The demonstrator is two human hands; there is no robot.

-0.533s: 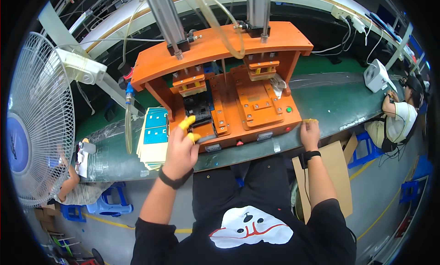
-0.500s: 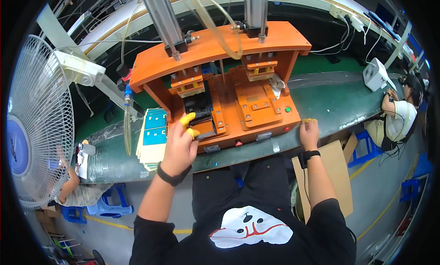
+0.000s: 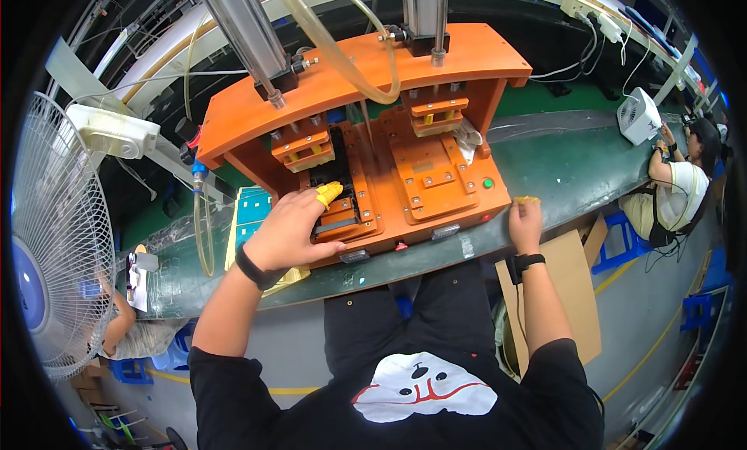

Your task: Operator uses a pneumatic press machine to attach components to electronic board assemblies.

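Note:
An orange press machine [image 3: 366, 77] with two stations stands on the bench before me. My left hand [image 3: 296, 226] reaches over its left station, fingers stretched and thumb apart. Yellow finger cots [image 3: 329, 192] cover some of its fingertips, which lie at a black part [image 3: 334, 170] in the station's fixture. The thumb lies along the fixture's front edge. Whether the fingertips touch the black part is hard to tell. My right hand [image 3: 526, 223] is closed beside the machine's front right corner, with yellow on its fingertips. Anything inside it is hidden. The right station's orange plate [image 3: 436, 182] carries no part.
Blue-green sheets [image 3: 250, 209] lie on pale ones left of the machine, partly behind my left arm. A green button [image 3: 488, 183] sits on the machine's right side. A large fan [image 3: 62, 240] stands at left, cardboard [image 3: 556, 294] below right. A co-worker [image 3: 685, 170] sits far right.
My left hand has flattened and turned over the left fixture, its fingertips now further in at the black part. The machine appears slightly shifted left in view. My right hand has stayed put.

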